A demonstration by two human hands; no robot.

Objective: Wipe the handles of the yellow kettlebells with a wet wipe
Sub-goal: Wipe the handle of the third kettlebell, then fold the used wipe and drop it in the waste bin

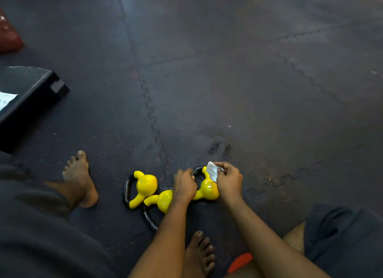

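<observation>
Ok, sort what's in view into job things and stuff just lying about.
Job: left kettlebell, middle kettlebell, right kettlebell, wipe, left hand, right hand.
Lying about: black step, paper on it, red object.

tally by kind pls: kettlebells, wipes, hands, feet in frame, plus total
Yellow kettlebells: 3
White wipe: 1
Hands: 2
Bare feet: 2
Total: 8
</observation>
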